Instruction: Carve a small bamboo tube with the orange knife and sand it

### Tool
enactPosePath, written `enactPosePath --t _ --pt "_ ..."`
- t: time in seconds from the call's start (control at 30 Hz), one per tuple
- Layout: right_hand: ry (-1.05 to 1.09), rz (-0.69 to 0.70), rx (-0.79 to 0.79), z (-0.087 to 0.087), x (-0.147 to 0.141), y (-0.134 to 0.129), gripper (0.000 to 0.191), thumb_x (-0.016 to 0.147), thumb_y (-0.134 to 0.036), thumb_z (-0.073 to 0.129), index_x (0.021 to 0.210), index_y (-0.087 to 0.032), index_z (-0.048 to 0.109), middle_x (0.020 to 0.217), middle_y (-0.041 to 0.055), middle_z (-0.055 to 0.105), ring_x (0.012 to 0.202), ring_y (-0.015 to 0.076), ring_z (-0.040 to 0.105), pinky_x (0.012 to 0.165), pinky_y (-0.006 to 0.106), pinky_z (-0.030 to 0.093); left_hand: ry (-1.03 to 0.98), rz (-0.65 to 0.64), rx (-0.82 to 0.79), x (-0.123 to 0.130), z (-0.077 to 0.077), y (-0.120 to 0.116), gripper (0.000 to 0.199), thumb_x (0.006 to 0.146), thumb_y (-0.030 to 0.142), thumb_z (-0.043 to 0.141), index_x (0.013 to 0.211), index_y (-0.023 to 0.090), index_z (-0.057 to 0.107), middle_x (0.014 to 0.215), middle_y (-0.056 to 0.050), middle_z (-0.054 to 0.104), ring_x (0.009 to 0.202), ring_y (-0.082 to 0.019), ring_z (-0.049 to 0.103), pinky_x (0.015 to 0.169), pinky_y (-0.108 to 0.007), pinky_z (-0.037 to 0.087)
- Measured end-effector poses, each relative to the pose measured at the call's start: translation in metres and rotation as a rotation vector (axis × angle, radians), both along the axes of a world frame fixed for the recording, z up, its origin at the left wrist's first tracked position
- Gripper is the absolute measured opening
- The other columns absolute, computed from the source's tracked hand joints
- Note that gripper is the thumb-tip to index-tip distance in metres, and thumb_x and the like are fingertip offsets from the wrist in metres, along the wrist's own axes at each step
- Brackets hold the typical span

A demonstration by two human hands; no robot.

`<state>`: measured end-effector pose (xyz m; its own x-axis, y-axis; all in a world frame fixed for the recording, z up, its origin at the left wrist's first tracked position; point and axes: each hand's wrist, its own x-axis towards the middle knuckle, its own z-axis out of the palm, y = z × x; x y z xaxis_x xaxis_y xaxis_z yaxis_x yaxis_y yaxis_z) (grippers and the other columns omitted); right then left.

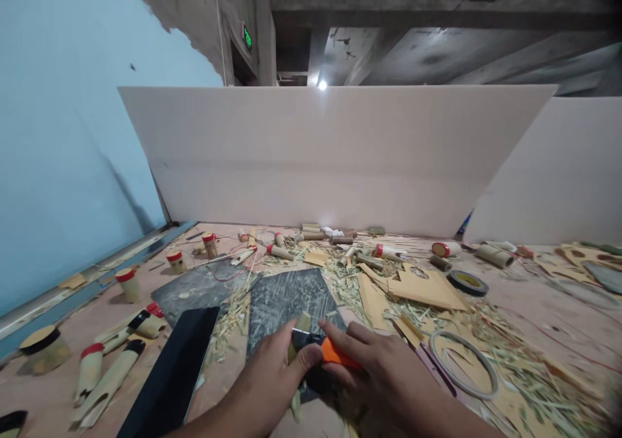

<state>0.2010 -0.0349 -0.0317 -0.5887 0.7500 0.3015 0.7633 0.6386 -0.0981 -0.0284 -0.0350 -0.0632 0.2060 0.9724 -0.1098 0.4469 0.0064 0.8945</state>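
At the front centre, my left hand (272, 370) is wrapped round a short greenish bamboo piece (302, 323), its thumb pressed near a dark tool part. My right hand (372, 367) grips the orange handle (336, 354) of that tool, whose black and metal head lies against the bamboo. Both hands are close together over a scuffed dark board (291, 295). The tool's working edge cannot be made out. Pale shavings (230, 321) lie around the board.
A black flat slab (175, 367) and several bamboo tubes (129, 286) with red or black ends lie left. At right are a tape roll (467, 283), a pale ring (464, 365), purple-handled scissors (434, 367) and cut yellow sheet (427, 288). A white panel (315, 159) stands behind.
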Motion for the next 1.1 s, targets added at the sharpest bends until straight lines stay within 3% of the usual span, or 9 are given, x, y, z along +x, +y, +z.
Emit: enactPosePath --t 0.07,0.17,0.23,0.3,0.5,0.63,0.87,1.0,1.1 --pt "0.001 -0.022 0.036 -0.005 -0.003 -0.001 0.049 0.098 -0.040 0.068 0.144 -0.026 0.059 0.089 0.0032 0.073 0.066 0.0192 0.072 0.055 0.024 0.049 0.117 0.037 0.029 0.001 -0.001 0.003 0.077 0.088 0.076 0.054 0.135 0.014 0.058 0.142 -0.023 0.059 0.133 -0.041 0.049 0.107 -0.046 0.032" --pt "0.053 -0.068 0.031 -0.011 -0.007 -0.006 0.048 0.101 -0.038 0.062 0.146 -0.024 0.057 0.091 0.0044 0.075 0.065 0.0193 0.073 0.054 0.025 0.050 0.201 0.015 0.104 0.005 0.002 0.008 0.057 0.092 0.072 0.049 0.099 0.019 0.066 0.102 -0.014 0.073 0.097 -0.033 0.063 0.080 -0.036 0.040" --pt "0.068 -0.099 0.009 -0.013 -0.011 -0.010 0.048 0.102 -0.036 0.058 0.148 -0.021 0.054 0.094 0.0064 0.075 0.067 0.0207 0.075 0.055 0.025 0.051 0.238 0.020 0.142 0.008 0.006 0.009 0.053 0.093 0.071 0.046 0.081 0.020 0.060 0.081 -0.007 0.069 0.077 -0.026 0.060 0.066 -0.032 0.035" --pt "0.050 -0.128 -0.019 -0.014 -0.015 -0.013 0.050 0.103 -0.035 0.056 0.150 -0.019 0.052 0.098 0.0087 0.076 0.070 0.0230 0.076 0.054 0.027 0.052 0.253 0.035 0.155 0.011 0.010 0.010 0.054 0.093 0.071 0.045 0.074 0.021 0.054 0.074 -0.004 0.065 0.069 -0.022 0.055 0.062 -0.030 0.031" --pt "-0.041 -0.242 -0.117 -0.008 -0.021 -0.014 0.053 0.103 -0.032 0.055 0.154 -0.016 0.048 0.107 0.0133 0.076 0.076 0.0295 0.079 0.056 0.031 0.054 0.173 0.018 0.157 0.015 0.009 0.013 0.057 0.094 0.071 0.044 0.069 0.020 0.054 0.066 0.001 0.057 0.064 -0.017 0.047 0.058 -0.028 0.028" --pt "0.022 -0.341 -0.164 0.001 -0.017 -0.011 0.052 0.106 -0.031 0.050 0.155 -0.017 0.046 0.118 0.0166 0.074 0.088 0.0317 0.079 0.069 0.034 0.059 0.144 0.011 0.163 0.014 0.007 0.017 0.059 0.094 0.072 0.045 0.069 0.020 0.056 0.067 0.001 0.057 0.067 -0.018 0.050 0.063 -0.027 0.033" --pt "0.185 -0.271 -0.117 0.007 0.000 -0.010 0.051 0.106 -0.031 0.044 0.156 -0.019 0.044 0.125 0.0167 0.071 0.102 0.0311 0.075 0.086 0.040 0.059 0.124 -0.113 0.136 0.019 0.025 0.018 0.056 0.102 0.065 0.032 0.093 0.021 0.065 0.097 -0.006 0.071 0.092 -0.025 0.061 0.084 -0.032 0.039" --pt "0.231 -0.249 -0.083 0.007 0.004 -0.007 0.053 0.106 -0.033 0.043 0.157 -0.020 0.042 0.125 0.0164 0.071 0.103 0.0300 0.074 0.085 0.039 0.059 0.108 -0.137 0.121 0.020 0.027 0.018 0.051 0.102 0.065 0.034 0.087 0.022 0.057 0.086 -0.002 0.063 0.083 -0.021 0.055 0.078 -0.031 0.039" --pt "0.284 -0.223 -0.071 0.007 0.006 -0.006 0.054 0.106 -0.034 0.042 0.158 -0.019 0.041 0.126 0.0165 0.070 0.104 0.0283 0.073 0.086 0.038 0.059 -0.022 -0.153 0.075 0.018 0.026 0.015 0.047 0.101 0.066 0.036 0.090 0.023 0.053 0.074 0.004 0.050 0.071 -0.016 0.046 0.068 -0.027 0.036"
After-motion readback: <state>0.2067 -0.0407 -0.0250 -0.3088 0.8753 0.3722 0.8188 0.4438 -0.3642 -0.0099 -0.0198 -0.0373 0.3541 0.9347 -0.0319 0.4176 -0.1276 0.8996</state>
